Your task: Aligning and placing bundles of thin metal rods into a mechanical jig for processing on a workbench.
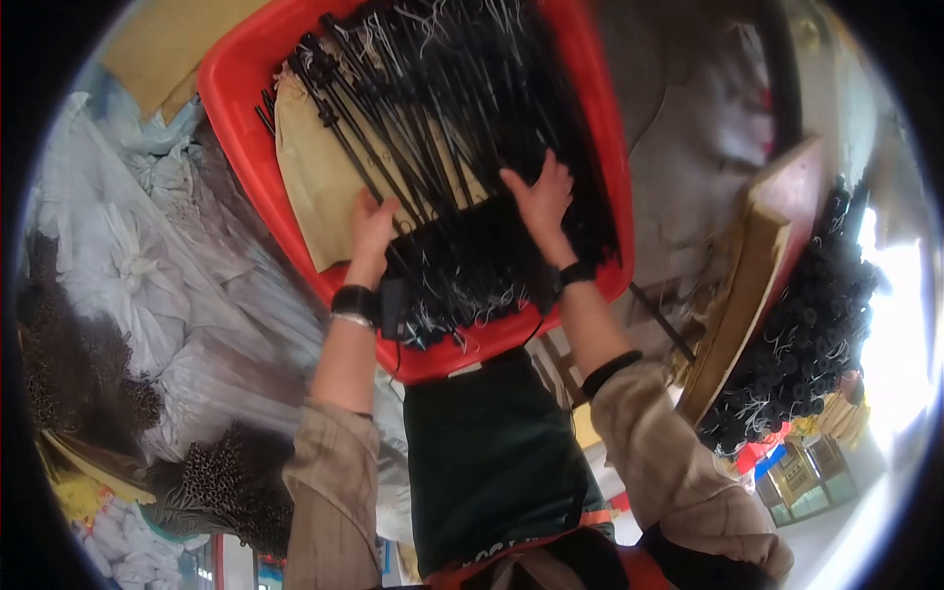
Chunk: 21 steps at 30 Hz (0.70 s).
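"At nine o'clock, what is filling the space beside you?"

"Pale sacks (pixel 177 285) are lying heaped there. Toward twelve, a red tub (pixel 241 138) is sitting before you, and a dark green apron (pixel 492 442) is hanging at your six."

"And inside the tub?"

"On its nine o'clock side, a tan sheet (pixel 307 192) is lying partly beneath the black rods (pixel 344 133). Those rods are filling much of the tub, many of them slanting from eleven toward five."

"What are your hands doing?"

"Your left hand (pixel 372 231) is reaching in at about seven, its fingers bending beside the rods; whether they are closing round one, I cannot tell. Your right hand (pixel 543 205) is hovering or resting over the dark pile at four, open, its thumb standing apart from the fingers."

"Anything smaller?"

"Black wristbands (pixel 575 274) are circling both your wrists, and thin white strings (pixel 501 300) are straggling over the pile at the tub's six o'clock."
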Available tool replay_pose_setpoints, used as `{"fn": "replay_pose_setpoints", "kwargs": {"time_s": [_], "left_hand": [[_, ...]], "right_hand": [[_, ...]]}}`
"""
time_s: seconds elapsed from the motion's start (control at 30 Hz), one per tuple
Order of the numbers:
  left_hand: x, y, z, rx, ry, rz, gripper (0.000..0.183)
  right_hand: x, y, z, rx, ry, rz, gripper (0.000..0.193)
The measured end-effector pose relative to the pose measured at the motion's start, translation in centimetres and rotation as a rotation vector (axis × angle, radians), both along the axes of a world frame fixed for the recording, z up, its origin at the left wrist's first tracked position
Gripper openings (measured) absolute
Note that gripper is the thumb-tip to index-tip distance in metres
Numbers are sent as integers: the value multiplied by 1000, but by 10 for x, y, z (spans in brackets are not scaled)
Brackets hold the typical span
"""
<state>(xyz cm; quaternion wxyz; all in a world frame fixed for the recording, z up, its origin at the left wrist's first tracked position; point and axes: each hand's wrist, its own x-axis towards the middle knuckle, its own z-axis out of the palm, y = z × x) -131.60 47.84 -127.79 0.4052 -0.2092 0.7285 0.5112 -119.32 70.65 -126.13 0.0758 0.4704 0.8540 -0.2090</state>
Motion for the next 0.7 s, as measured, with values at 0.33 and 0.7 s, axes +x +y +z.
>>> {"fn": "replay_pose_setpoints", "kwargs": {"time_s": [0.33,0.7], "left_hand": [[-29,16,-18,248,-276,-23,57],[11,58,0,334,-371,138,53]], "right_hand": [[-6,22,-16,-77,128,174,90],[11,-10,-12,-96,105,264,109]]}}
